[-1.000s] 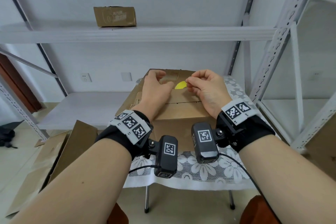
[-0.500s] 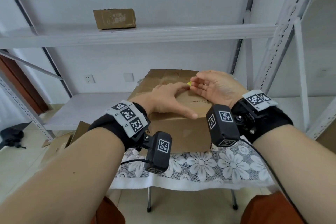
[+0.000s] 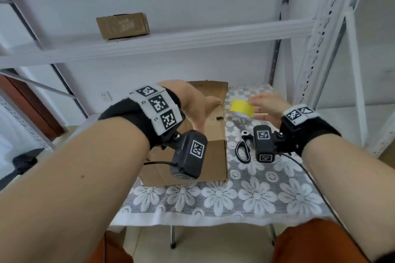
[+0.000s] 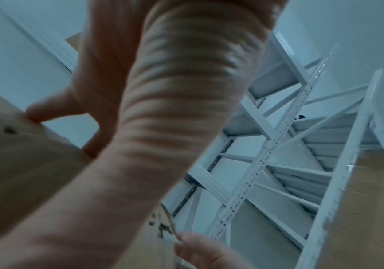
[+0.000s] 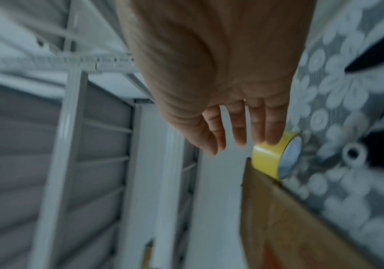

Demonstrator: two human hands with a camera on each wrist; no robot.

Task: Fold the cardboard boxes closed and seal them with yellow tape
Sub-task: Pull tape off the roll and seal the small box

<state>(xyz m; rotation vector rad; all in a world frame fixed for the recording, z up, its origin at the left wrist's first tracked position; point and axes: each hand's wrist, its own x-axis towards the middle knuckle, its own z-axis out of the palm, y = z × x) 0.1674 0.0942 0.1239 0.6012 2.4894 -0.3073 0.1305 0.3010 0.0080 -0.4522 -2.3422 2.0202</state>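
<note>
1. Upper shelf, left part: a small closed cardboard box sits on it. Contents not visible.
2. Left hand: on top of the large cardboard box, fingers bent over its far upper edge. The left wrist view shows fingertips pressed on a cardboard edge. Whether the hand truly clamps the board or only rests there, I cannot tell; the frames are blurred.
3. Large cardboard box: stands on the tabletop, left of centre, on a floral lace cloth. Top face and right side wall show. Nothing of its inside is in sight.
4. Scissors: black handles, lying flat on the cloth just right of the box, partly behind the right wrist camera.
5. Yellow tape roll: lies on the cloth beyond the scissors, close to the box's far right corner. The right wrist view shows it lying with its open core facing sideways, right beside the box edge.
6. Right hand: released, fingers straight and slightly spread, holding nothing. Fingertips sit at the roll's outer band; touching or just short of it, cannot tell.
7. Far right: white metal shelving upright.
</note>
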